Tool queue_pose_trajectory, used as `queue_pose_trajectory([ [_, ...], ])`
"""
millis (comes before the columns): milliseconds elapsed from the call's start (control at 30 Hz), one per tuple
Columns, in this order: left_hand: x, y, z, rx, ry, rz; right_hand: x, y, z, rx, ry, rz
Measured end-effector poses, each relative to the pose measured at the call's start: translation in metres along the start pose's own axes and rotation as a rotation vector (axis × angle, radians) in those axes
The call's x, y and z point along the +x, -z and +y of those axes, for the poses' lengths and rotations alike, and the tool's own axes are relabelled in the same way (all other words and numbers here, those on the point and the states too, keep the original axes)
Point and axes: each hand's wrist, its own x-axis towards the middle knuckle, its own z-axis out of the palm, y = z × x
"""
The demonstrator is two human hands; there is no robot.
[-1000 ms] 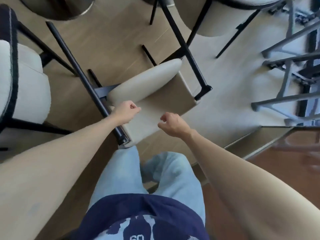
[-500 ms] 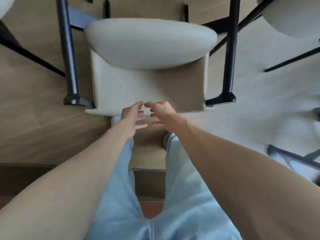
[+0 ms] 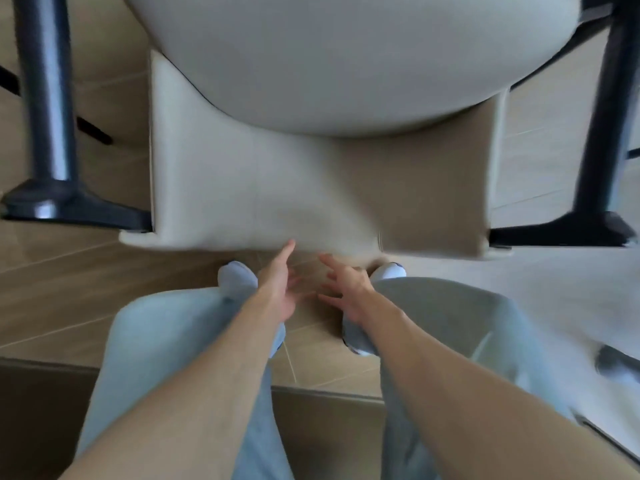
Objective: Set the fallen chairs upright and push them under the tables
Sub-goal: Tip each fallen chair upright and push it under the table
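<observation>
A cream upholstered chair [image 3: 263, 181] lies fallen on its back right in front of me and fills the upper half of the head view. Its rounded seat cushion [image 3: 346, 57] bulges toward me above the flat backrest. Black metal legs [image 3: 48, 109] [image 3: 602, 126] run down either side of it. My left hand [image 3: 280, 289] and my right hand [image 3: 346, 289] hover close together just below the backrest's near edge, fingers spread, palms facing each other. My left fingertips almost touch that edge. Neither hand holds anything. The frame is motion-blurred.
My legs in light jeans and pale shoes [image 3: 239, 275] stand on the tan plank floor [image 3: 69, 289] right against the chair. A dark raised step or ledge [image 3: 45, 410] runs behind my feet. A grey blurred object [image 3: 616, 368] sits at the right edge.
The view has closed in on the chair, which now looms much larger. Both hands came off the backrest's edge, dropped just below it and opened their fingers.
</observation>
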Motion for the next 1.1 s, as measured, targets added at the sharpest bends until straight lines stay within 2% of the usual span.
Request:
queue_pose_trajectory([
  [267, 0.162, -0.01, -0.011, -0.266, 0.029, -0.01, 0.15, -0.015, 0.024, 0.427, -0.064, -0.011],
  [367, 0.202, -0.019, -0.02, -0.375, 0.02, -0.047, 0.195, -0.014, 0.032, 0.57, -0.05, -0.049],
  [500, 0.227, -0.018, -0.022, -0.376, -0.068, -0.011, 0.231, -0.012, 0.035, 0.67, 0.007, -0.035],
  [733, 0.243, -0.006, -0.02, -0.552, -0.155, -0.081, 0.244, -0.016, 0.034, 0.87, 0.029, -0.041],
  [1100, 0.192, 0.008, -0.013, -0.542, -0.213, -0.069, 0.209, 0.006, 0.037, 0.927, 0.048, -0.135],
])
